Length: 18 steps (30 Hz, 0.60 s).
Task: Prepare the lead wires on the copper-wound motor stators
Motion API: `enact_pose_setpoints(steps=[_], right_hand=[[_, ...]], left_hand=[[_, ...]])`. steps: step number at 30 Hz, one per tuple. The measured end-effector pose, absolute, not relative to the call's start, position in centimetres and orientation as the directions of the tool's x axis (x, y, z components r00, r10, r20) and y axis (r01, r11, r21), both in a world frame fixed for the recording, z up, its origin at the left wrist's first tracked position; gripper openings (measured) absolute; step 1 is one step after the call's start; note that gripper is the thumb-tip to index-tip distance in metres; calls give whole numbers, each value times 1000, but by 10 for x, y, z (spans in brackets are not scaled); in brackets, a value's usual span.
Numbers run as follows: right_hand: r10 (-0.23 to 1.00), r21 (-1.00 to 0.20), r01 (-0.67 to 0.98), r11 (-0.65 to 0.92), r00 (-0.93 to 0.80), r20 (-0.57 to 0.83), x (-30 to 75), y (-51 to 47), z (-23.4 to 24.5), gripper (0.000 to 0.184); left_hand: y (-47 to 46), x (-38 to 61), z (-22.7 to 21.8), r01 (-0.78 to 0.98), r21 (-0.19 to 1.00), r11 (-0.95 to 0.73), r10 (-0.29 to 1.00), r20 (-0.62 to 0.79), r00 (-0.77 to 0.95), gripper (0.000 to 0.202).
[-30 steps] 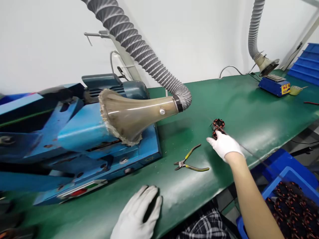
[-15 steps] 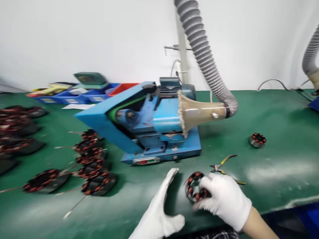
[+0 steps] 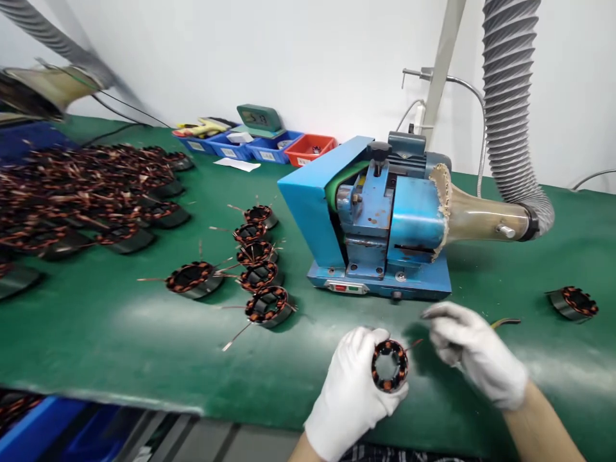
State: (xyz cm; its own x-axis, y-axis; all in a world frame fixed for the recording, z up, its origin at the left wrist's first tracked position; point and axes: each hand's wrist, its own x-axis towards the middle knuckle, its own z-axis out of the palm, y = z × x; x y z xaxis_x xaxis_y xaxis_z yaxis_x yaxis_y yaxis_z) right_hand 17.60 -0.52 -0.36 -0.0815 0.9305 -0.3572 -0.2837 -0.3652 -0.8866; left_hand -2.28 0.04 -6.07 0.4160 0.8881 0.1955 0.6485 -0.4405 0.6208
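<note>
Half a second ago our right hand had the coil ring, and now it has passed over to our left hand. Our head has turned left too, so the blue machine sits more to the right in our view.

The coil ring (image 3: 389,366) is small and round, with orange wire wound around it and a hole in the middle. Our left hand (image 3: 350,393), in a white glove, is closed around its left side and holds it up just over the near edge of the green table (image 3: 120,333). A thin wire end (image 3: 414,344) sticks out of the ring toward the right.

Our right hand (image 3: 476,356), gloved too, is just beside the ring. Its fingers are loose and spread, and it looks blurry. We see nothing in it. A yellow pliers handle (image 3: 505,321) peeks out behind it.

Behind our hands stands the blue machine (image 3: 375,224). A tan funnel (image 3: 481,218) lies against its right side and joins a grey ribbed hose (image 3: 510,115). One more ring (image 3: 575,303) lies alone far to the right.

To the left, a short row of rings (image 3: 260,269) lies on the table. Farther left is a big pile of rings (image 3: 72,192). At the back wall sit blue bins (image 3: 231,146) and a red bin (image 3: 308,147).
</note>
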Motion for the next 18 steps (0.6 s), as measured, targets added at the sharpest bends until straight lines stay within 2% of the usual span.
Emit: enact_pose_setpoints(steps=[1, 3, 4, 6, 8, 10, 12, 14, 15, 18], right_hand=[[952, -880, -391, -270, 27, -305, 179, -7, -1, 21], [950, -875, -467, -128, 197, -244, 183, -10, -2, 21], [940, -884, -450, -127, 231, -252, 182, -12, -6, 23], [920, -894, -382, -232, 213, -330, 177, -15, -21, 29], [907, -880, -341, -330, 144, -396, 169, -18, -35, 36], [914, -865, -355, -356, 62, -401, 163, -20, -43, 41], [937, -870, -360, -337, -39, -347, 160, -20, -40, 46], [958, -908, -307, -286, -127, -258, 162, -18, -31, 42], [965, -934, -259, -245, -162, -208, 165, -15, -25, 36], [978, -988, -118, -101, -192, -77, 172, -7, -7, 14]], left_hand=[[0, -23, -62, 658, 611, -440, 893, 219, 394, 46], [1, -26, -65, 654, 607, -452, 888, 233, 397, 59], [4, -28, -65, 644, 615, -454, 882, 207, 424, 68], [11, -32, -61, 619, 650, -442, 861, 113, 497, 80], [17, -32, -54, 573, 710, -408, 832, 31, 554, 75], [18, -27, -48, 452, 853, -261, 830, -40, 556, 60], [14, -17, -44, 213, 977, 26, 836, -138, 530, 48], [5, -9, -43, -2, 965, 264, 813, -221, 539, 40], [-1, -6, -42, -67, 942, 329, 794, -237, 559, 44], [-16, -6, -38, -129, 911, 392, 758, -240, 607, 63]])
